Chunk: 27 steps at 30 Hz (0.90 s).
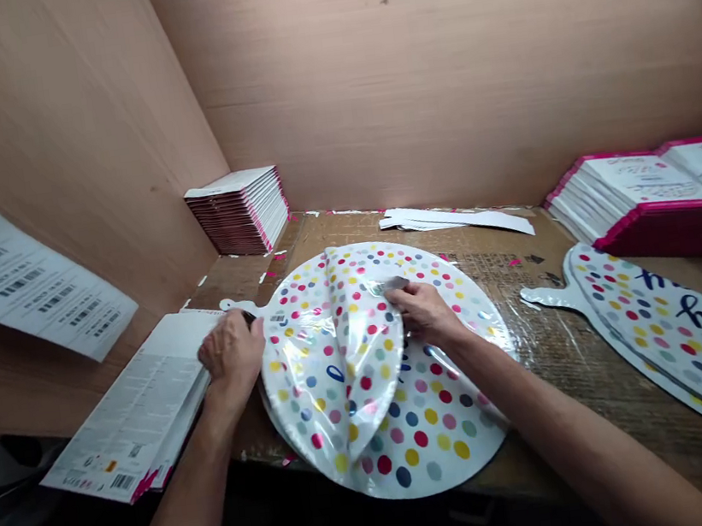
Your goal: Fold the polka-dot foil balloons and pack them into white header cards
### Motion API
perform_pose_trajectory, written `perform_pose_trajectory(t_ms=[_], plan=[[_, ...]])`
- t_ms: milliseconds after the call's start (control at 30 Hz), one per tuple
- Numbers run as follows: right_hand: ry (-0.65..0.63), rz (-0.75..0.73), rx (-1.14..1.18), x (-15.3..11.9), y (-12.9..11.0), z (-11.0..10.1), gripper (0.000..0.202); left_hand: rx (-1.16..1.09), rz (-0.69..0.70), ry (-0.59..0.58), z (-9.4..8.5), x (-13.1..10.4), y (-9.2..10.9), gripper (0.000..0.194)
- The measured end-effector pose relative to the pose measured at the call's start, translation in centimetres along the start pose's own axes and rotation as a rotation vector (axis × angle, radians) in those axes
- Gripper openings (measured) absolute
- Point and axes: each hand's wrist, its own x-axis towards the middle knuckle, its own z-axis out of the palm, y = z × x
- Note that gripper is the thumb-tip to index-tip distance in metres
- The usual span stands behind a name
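Note:
A flat, round foil balloon (438,433), white with coloured dots, lies in front of me, its tail to the left. Its left part is folded over, making a raised crease. My right hand (422,310) is closed on the edge of this folded layer, with a greyish tip showing at the fingers that I cannot make out. Beside the balloon's tail, my left hand (233,347) is curled closed. A small dark end sticks out by its thumb; what it belongs to is hidden.
Printed cardboard sleeves (124,405) lie at the left, below a hanging barcode sheet (21,263). A stack of folded cards (241,213) stands in the back corner. White paper strips (455,219) lie behind. More balloons (677,332) and a pink-edged stack (658,188) are on the right.

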Motion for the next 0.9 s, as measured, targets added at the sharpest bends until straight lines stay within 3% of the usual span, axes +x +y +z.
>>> perform_pose_trajectory(t_ms=[67,100,133,200,233,333,400,467,567,700,800,900], plan=[[0.036,0.03,-0.064,-0.7,0.8,-2.9,0.026,-0.069,0.251,0.109,-1.3,-2.1,1.8,0.036],[0.056,0.039,-0.11,-0.9,1.1,-4.1,0.027,-0.119,0.378,0.059,-1.8,-3.6,2.9,0.036],[0.077,0.041,-0.16,-1.1,1.3,-5.2,0.028,-0.159,0.472,-0.082,-2.0,-5.4,4.1,0.033],[0.133,0.039,-0.259,-1.4,1.4,-7.0,0.025,-0.15,0.556,-0.475,-1.8,-9.3,6.1,0.033],[0.182,0.025,-0.32,-1.7,1.4,-7.8,0.022,-0.142,0.623,-0.595,-1.4,-11.1,6.8,0.034],[0.403,-0.186,-0.659,-2.8,1.1,-9.2,0.038,-0.128,0.704,-0.664,-0.1,-15.1,7.8,0.032],[0.435,-0.44,-0.941,-3.6,1.1,-9.2,0.045,-0.133,0.633,-0.591,0.4,-16.2,7.6,0.029],[0.283,-0.616,-1.126,-3.9,1.4,-8.9,0.038,-0.096,0.481,-0.452,0.7,-16.5,7.2,0.03],[0.024,-0.63,-1.219,-3.4,2.4,-8.7,0.03,0.038,0.242,-0.344,0.9,-16.9,6.5,0.033],[-0.007,-0.607,-1.093,-4.7,2.8,-8.9,0.03,-0.013,0.222,-0.48,1.1,-17.6,6.3,0.028],[-0.013,-0.763,-0.863,-9.9,1.8,-7.6,0.034,-0.421,0.109,-0.695,0.3,-16.7,6.7,0.036],[-0.266,-1.003,-0.794,-16.3,0.6,-4.1,0.034,-0.859,-0.072,-0.922,-1.9,-14.9,8.2,0.042]])
